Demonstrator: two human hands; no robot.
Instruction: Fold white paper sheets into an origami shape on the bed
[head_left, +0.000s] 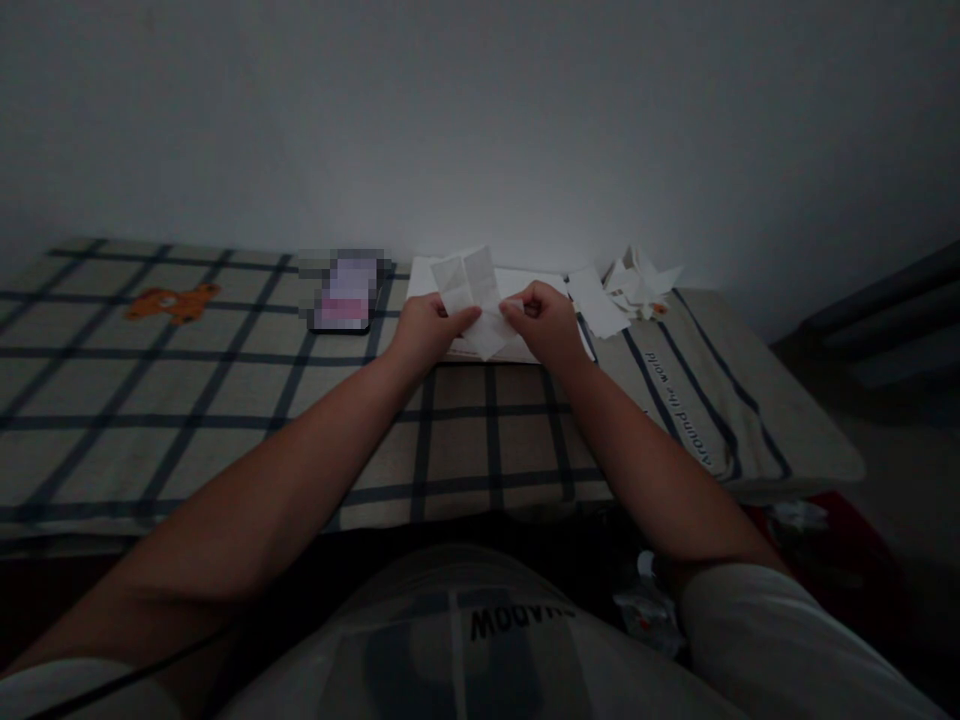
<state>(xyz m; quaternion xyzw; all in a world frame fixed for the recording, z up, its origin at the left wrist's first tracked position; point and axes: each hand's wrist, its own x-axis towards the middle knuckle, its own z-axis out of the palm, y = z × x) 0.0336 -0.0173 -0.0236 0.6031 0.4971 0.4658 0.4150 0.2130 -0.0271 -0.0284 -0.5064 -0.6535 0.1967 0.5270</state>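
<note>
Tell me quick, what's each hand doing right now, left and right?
Left hand: closed, pinching the left edge of the creased white paper.
Right hand: closed, pinching the same paper's right side.

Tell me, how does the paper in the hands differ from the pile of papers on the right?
The held paper is a single creased sheet, lifted off the cloth between the left hand and right hand. The paper pile is many loose pieces, lying untouched on the checked cloth. Both are white.
</note>
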